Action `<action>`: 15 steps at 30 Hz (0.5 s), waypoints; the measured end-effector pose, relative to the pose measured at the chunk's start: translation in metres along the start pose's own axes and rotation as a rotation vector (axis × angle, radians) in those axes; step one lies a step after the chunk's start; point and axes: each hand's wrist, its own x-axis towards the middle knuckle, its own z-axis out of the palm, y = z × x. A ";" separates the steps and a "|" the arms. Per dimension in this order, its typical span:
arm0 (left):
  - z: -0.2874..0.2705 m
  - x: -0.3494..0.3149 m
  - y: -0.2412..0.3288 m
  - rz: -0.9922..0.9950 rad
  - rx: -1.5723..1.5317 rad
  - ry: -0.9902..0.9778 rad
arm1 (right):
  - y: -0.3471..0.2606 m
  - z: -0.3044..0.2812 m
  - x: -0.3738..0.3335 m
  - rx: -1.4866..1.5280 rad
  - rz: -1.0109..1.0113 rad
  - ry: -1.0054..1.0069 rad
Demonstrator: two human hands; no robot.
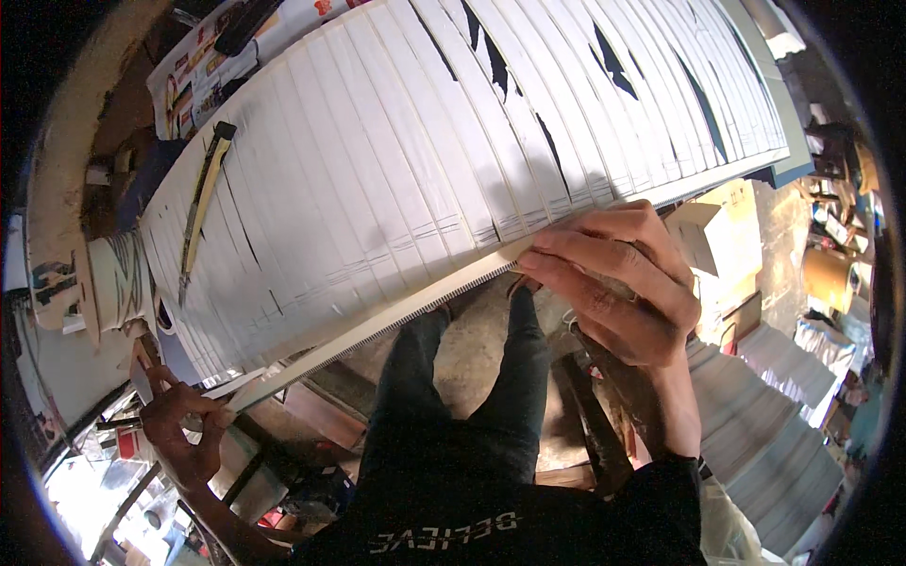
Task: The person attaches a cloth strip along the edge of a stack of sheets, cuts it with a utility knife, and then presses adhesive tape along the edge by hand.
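Here, R hand [628, 283] arched, pinching strip [415, 304]; L hand [184, 424] curled @ end.

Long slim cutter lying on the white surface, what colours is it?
Yellow and black; the long slim cutter shows best in the head view.

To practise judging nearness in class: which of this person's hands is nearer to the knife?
Left. The left hand is just below the knife in the picture, by the blade end; the right hand is much farther off to the right, at the strip.
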 end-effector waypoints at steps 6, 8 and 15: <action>0.009 -0.005 -0.005 -0.056 -0.047 0.056 | -0.012 -0.001 0.001 -0.067 0.052 -0.007; 0.002 -0.010 -0.020 -0.053 -0.037 0.048 | -0.010 0.000 -0.003 -0.083 0.029 0.007; -0.032 -0.047 -0.075 0.022 0.284 -0.035 | -0.045 0.025 0.007 -0.070 0.073 0.019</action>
